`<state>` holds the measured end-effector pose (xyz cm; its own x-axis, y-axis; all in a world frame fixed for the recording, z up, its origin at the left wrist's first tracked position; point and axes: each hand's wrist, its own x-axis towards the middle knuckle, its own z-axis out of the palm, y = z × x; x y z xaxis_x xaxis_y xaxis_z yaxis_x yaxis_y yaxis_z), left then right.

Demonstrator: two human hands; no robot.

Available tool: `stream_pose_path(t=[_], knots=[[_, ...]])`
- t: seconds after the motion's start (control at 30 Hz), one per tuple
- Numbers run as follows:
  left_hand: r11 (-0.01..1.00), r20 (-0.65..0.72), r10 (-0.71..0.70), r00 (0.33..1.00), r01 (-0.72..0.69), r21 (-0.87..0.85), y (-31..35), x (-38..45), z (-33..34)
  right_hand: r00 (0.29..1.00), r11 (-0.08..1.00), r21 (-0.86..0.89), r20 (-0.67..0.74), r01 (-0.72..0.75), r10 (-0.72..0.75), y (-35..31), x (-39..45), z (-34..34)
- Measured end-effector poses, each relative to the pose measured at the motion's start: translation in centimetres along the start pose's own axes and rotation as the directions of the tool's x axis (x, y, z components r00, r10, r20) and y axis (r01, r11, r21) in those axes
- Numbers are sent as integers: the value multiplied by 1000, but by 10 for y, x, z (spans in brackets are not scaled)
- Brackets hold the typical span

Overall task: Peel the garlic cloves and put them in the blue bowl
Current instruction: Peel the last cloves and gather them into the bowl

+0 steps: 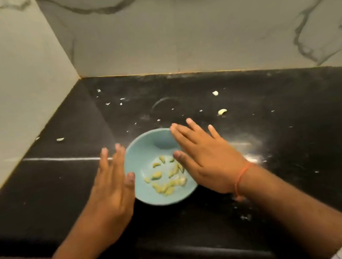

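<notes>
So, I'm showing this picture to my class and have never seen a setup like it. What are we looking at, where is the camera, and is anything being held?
There is no machine here: a person wears a camera on the head, looking forward and down at their own two hands. The left hand and right hand are open, with straight fingers on either side of the blue bowl; neither holds anything. The bowl contains peeled garlic cloves and stands on a black counter in a marble-walled corner. Loose garlic pieces and bits of skin lie scattered on the counter.

Peeled cloves (167, 178) lie in the bowl (146, 145) on the counter (273, 139), between both hands.
</notes>
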<state>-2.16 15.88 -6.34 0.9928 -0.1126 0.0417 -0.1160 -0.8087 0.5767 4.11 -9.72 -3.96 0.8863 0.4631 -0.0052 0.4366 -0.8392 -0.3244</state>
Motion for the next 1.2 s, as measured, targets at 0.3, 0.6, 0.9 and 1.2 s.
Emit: stream_pose_path(t=[0.3, 0.6, 0.9, 1.2], knots=[[988, 253, 65, 965, -97, 120, 102, -5, 49, 924, 933, 37, 160, -358, 349, 56, -119, -45], [983, 343, 24, 939, -84, 162, 123, -3, 33, 904, 920, 70, 231, -385, 360, 56, -124, -58], [994, 424, -78, 902, 39, 101, 134, -3, 24, 901, 918, 94, 255, -385, 352, 55, -124, -62], [993, 370, -58, 927, 15, 117, 129, 10, 14, 937, 913, 211, 98, -348, 335, 64, -113, -72]])
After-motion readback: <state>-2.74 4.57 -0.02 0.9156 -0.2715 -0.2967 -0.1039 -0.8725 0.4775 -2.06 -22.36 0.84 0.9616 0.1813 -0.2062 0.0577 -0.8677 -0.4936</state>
